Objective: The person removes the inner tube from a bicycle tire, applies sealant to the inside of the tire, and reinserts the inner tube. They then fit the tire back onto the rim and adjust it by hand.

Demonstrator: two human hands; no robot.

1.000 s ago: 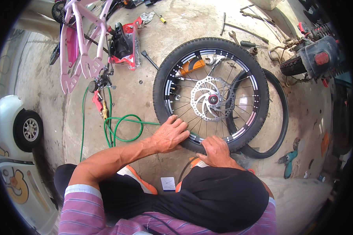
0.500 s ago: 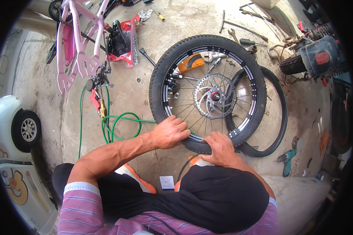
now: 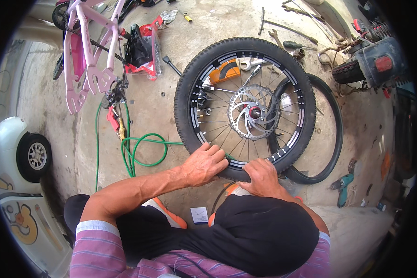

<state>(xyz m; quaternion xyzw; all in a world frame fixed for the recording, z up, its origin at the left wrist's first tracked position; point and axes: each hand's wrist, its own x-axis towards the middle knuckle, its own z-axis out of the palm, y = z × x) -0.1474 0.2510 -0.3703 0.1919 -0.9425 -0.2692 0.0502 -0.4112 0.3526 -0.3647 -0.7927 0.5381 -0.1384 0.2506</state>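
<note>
A bicycle wheel with a knobby black tyre (image 3: 186, 109) tilts up in front of me, its brake disc (image 3: 236, 121) and hub facing me. My left hand (image 3: 205, 163) grips the tyre at the lower left, fingers curled over toward the rim. At the bottom right of the wheel, my right hand (image 3: 260, 177) is closed round the tyre too, thumb on the near side and fingertips at the rim. The palms hide the parts of tyre beneath them. Partly behind the wheel on the right lies a loose black tyre (image 3: 337, 125).
To the left stands a pink bicycle frame (image 3: 81, 55); a green air hose (image 3: 148, 135) with a red-handled inflator (image 3: 113, 119) lies below it. Wrenches (image 3: 276, 38) and other tools are scattered at the back. A teal power tool (image 3: 343, 187) sits right; a white toy car (image 3: 14, 143) stands far left.
My view has shifted a little. Both hands keep their hold at the lower edge of the wheel, the left moving slightly along with the tyre.
</note>
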